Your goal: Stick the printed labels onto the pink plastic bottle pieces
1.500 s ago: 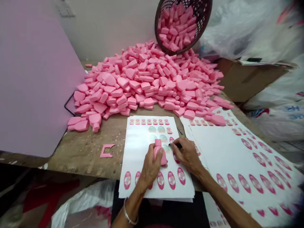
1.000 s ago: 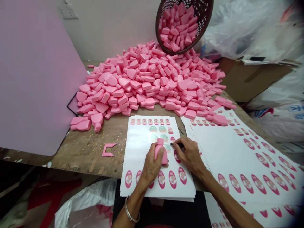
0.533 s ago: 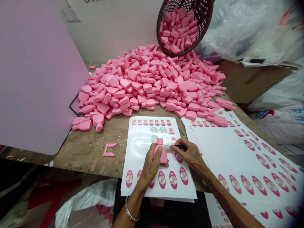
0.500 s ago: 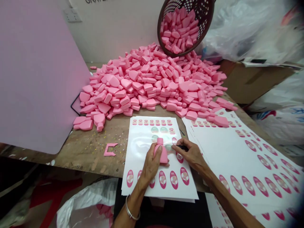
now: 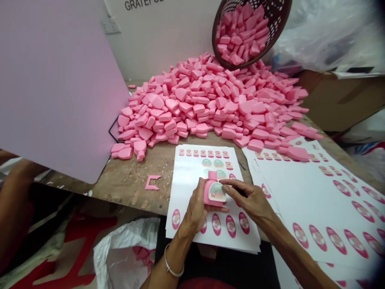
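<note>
Our left fingers (image 5: pixel 218 209) wrapped the light, stiff-looking pink plastic bottle (image 5: pixel 209 198), best held by its body, above the sticker sheet (image 5: pixel 186 172), our right fingers (image 5: pixel 231 185) narrowed on its label (image 5: pixel 217 192).

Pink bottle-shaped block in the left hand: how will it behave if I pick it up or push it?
The pink bottle-shaped block probably feels light, since the left hand cradles it loosely. Its matte surface looks unslippery. Flat faces, like those across the heap of pink blocks, suggest sliding rather than rolling.
</note>
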Demonstrator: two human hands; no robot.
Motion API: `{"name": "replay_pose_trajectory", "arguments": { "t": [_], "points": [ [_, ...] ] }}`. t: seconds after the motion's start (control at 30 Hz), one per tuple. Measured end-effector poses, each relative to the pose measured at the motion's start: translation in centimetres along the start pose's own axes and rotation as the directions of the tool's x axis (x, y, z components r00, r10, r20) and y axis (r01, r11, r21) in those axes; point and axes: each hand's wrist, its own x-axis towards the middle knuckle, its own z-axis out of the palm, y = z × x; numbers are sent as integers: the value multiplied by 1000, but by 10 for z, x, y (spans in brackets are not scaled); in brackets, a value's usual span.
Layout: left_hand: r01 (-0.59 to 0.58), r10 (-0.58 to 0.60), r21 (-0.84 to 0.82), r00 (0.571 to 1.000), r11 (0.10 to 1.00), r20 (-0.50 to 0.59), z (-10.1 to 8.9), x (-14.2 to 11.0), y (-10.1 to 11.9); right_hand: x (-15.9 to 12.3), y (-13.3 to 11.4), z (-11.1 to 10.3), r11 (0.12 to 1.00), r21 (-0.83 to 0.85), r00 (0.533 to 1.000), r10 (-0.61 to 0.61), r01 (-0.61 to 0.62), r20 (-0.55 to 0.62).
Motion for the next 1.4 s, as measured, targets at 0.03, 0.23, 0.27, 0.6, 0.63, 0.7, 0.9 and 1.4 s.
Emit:
{"name": "replay_pose_trajectory", "arguments": {
  "t": [0.03,0.23,0.27,0.6,0.63,0.7,0.9,1.4],
  "points": [
    [-1,1,-3,1000,1000,6,0,0,0,0,0,1,1000,8,1000,-4,4,-1],
    [7,-6,-2,1000,1000,12,0,-1,-1,-3,1,5,1000,20,999,-12,13,-30],
    [6,-6,-1,1000,1000,13,0,-1,0,-3,1,5,1000,19,999,-23,24,-35],
    [1,0,-10,1000,1000,29,2,-2,1,-5,2,6,999,-11,996,-50,49,-79],
    [1,-1,-12,1000,1000,29,2,-2,1,-5,2,7,999,-11,995,-53,53,-85],
    [2,-2,-17,1000,1000,21,2,-2,0,-5,2,7,998,-12,994,-56,55,-91],
    [0,0,-39,1000,999,13,3,-3,0,-6,0,9,997,-11,991,-76,76,-109],
    [-24,24,-57,1000,998,6,2,-6,0,-9,-3,13,996,-19,989,-85,84,-123]
  ]
}}
